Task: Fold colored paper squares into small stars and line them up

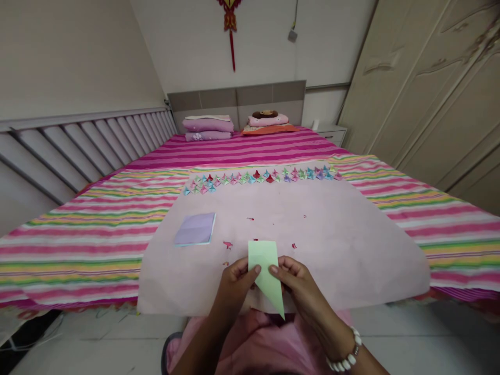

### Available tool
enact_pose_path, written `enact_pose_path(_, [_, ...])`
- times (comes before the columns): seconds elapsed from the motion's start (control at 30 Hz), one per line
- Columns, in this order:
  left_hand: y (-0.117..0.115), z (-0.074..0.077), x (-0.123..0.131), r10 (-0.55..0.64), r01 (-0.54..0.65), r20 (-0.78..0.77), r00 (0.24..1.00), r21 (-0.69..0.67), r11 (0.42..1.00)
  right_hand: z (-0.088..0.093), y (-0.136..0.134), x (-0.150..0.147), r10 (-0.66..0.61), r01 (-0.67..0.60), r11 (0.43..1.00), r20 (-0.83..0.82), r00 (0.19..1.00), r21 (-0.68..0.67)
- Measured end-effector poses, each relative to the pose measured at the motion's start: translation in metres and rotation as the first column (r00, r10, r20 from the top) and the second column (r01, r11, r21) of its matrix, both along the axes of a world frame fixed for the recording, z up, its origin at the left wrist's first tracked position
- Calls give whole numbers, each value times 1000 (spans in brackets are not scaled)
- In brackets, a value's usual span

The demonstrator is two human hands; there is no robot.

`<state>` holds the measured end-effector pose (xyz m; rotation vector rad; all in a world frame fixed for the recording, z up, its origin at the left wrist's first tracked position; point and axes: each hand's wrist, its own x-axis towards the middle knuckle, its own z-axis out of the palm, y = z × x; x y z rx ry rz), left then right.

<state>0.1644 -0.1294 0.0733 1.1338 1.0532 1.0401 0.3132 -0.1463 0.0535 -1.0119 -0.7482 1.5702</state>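
A light green sheet of paper point(263, 255), folded so that its lower end runs to a slanted point, is held between both hands above the near edge of the pink sheet. My left hand point(239, 278) pinches its left side, the thumb lying on top and the fingers behind. On the opposite side my right hand point(295, 278) grips it the same way, with a beaded bracelet on that wrist. The fingers behind the paper are mostly hidden. To the left lies a stack of square paper point(195, 229), lilac on top with a blue edge showing beneath.
Rows of small folded paper pieces point(269, 178) in several colours line the far edge of the pink sheet point(344, 245). Red scraps point(227, 244) lie scattered near my hands. Striped bedding point(425, 208) surrounds the sheet; folded quilts point(209, 127) sit by the headboard point(269, 96).
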Motion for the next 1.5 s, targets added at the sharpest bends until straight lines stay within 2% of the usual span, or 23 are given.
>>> enact_pose_path(0.17, [-3,4,4,59,-62,68,996,49,997,-3,3,0,-9,9,1000,24,1000,22])
enact_pose_path(0.33, [-4,1,4,-39,35,66,997,54,998,0,4,1,-45,46,998,-40,998,32])
enact_pose_path(0.57, [-5,-2,2,-30,28,55,998,51,998,6,5,4,-73,67,997,-182,981,-37])
enact_pose_path(0.8, [-8,-10,-1,-104,119,-114,988,137,983,2,6,6,-76,69,997,-181,980,-46])
enact_pose_path(1.0, [-7,-12,-1,-72,146,-295,953,238,960,1,6,8,-100,99,995,-213,972,-19])
enact_pose_path(1.1, [-7,-12,-1,-54,145,-334,941,254,956,4,5,7,-74,75,997,-184,980,-3])
enact_pose_path(1.2, [-7,-13,-2,-46,122,-310,950,231,965,5,5,6,-55,59,998,-178,982,17])
enact_pose_path(1.33, [-5,-11,-2,-79,100,-137,987,151,983,2,5,5,-90,101,994,-200,976,44])
enact_pose_path(1.4, [-4,-9,-1,-70,78,-62,996,128,989,0,5,7,-51,62,996,-168,984,62])
enact_pose_path(1.5, [-2,-7,-1,-51,55,-39,998,121,991,-1,4,8,4,2,997,-85,996,71])
